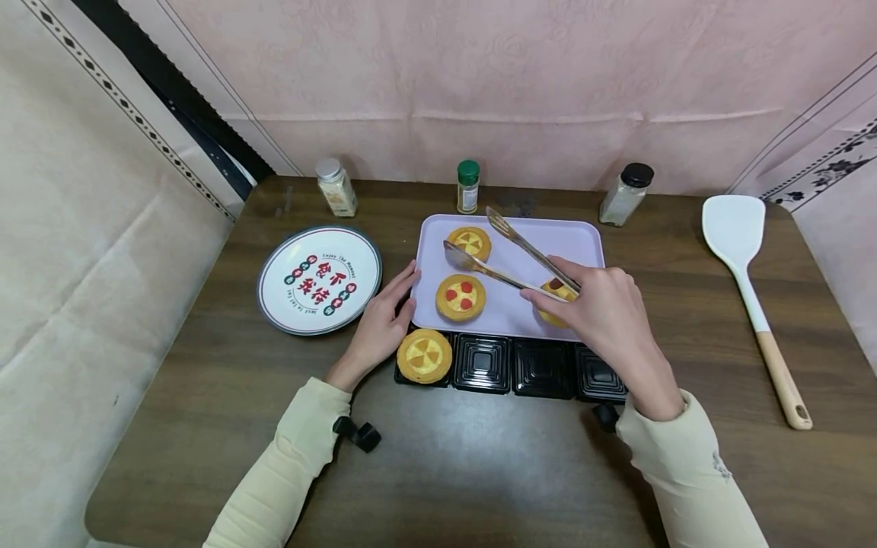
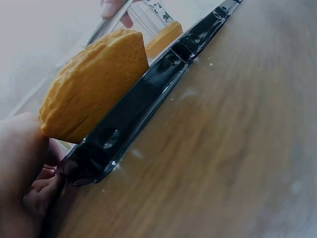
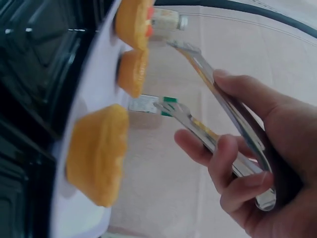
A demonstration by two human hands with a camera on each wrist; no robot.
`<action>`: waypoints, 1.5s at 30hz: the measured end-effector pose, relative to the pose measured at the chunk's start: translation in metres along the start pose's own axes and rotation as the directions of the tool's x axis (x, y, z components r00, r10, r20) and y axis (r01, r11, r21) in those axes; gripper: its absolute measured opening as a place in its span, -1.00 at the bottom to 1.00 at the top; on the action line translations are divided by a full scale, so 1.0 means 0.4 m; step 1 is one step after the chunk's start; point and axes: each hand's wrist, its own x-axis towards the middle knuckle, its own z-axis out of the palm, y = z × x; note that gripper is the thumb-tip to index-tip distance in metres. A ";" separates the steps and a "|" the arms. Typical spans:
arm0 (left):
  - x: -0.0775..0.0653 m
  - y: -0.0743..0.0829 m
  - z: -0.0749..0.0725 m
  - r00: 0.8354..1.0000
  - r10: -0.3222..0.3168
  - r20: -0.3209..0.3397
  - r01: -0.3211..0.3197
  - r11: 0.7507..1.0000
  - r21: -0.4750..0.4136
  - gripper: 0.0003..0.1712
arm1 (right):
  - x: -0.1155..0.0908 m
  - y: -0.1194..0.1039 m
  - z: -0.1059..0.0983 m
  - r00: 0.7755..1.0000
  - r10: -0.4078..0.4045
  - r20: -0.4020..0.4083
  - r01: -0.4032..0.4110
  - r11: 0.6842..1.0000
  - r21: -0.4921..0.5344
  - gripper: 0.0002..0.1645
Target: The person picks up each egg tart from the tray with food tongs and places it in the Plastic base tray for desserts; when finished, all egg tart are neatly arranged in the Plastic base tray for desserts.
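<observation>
Tongs point(image 1: 533, 250) sit gripped in right hand point(image 1: 608, 308), left hand point(image 1: 380, 323) straight-fingered between plate point(image 1: 319, 280) and tray point(image 1: 514, 316).

In the head view, we see soft tabletop point(image 1: 473, 464) glare, lower centre; the left wrist view's right side seems blurred.

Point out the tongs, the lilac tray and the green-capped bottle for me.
Tongs point(image 1: 534, 252): head view, along the arm farther from the person.
Lilac tray point(image 1: 508, 317): head view, on a bare patch of its flat surface.
Green-capped bottle point(image 1: 468, 197): head view, on the body below the cap.
</observation>
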 end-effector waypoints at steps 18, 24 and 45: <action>-0.001 -0.001 0.002 1.000 0.023 -0.016 -0.023 1.000 -0.018 -0.47 | 0.012 0.018 0.063 0.999 0.036 0.035 -0.037 0.999 0.011 -0.31; -0.001 0.001 0.002 1.000 0.023 -0.015 -0.023 1.000 -0.012 -0.47 | 0.011 0.019 0.065 0.999 0.036 0.028 -0.037 0.999 0.019 -0.34; 0.000 -0.002 0.000 0.999 0.031 -0.009 -0.031 1.000 -0.002 -0.47 | 0.012 0.016 0.066 1.000 0.008 0.025 -0.008 1.000 0.011 -0.35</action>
